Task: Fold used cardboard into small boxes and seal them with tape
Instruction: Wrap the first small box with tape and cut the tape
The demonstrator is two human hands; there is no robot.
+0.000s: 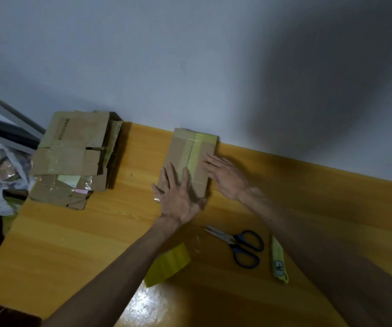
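At frame centre by the wall, the small taped cardboard box (180, 149) lies under the flat, straight-fingered left hand (178, 197) and right hand (225, 177); probably light, stiff but crushable, its tape (197, 149) slick, so best held by its long sides.

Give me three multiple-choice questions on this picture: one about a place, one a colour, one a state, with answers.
1. Relative to the taped brown cardboard box, where do the blue-handled steel scissors lie? A) on it B) nearer the person C) behind it
2. Colour of the tape strip on the box? A) red B) yellow-green C) black
3. The left hand and right hand are: A) flat on the box B) fists C) holding scissors
Answers: B, scissors lie on its near side; B, the strip looks pale yellow-green; A, straight fingers rest on cardboard.
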